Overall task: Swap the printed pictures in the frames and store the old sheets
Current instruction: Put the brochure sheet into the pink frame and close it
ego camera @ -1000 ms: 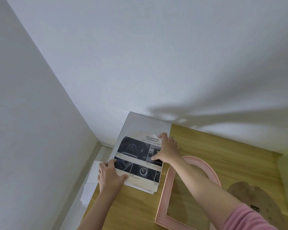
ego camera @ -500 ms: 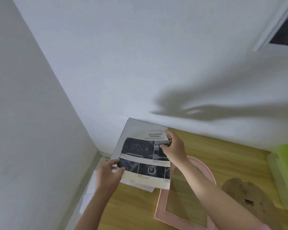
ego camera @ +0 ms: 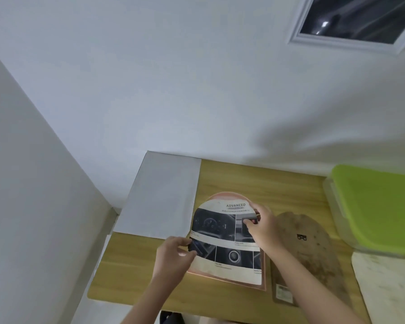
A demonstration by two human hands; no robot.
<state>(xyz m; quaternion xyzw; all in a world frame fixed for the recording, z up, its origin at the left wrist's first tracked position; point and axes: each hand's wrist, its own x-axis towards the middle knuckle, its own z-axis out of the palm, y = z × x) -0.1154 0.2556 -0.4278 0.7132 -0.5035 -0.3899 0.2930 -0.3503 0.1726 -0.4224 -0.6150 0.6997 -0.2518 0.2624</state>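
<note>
On the wooden table [ego camera: 232, 174], the arch-shaped printed sheet [ego camera: 222, 232] lay over the pink arched frame [ego camera: 263, 285], between both hands; the left hand [ego camera: 173, 256] pinched its near-left edge, and the right hand [ego camera: 262, 226] pinched its far-right edge; a white sheet [ego camera: 161, 197] lay to the far left, a brown backing board [ego camera: 309, 249] just right of the frame, a green-lidded box [ego camera: 379, 206] at far right.

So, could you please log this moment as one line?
step: seating print | left hand: pinches arched printed sheet | right hand: pinches sheet | sheet: over pink arched frame
</note>
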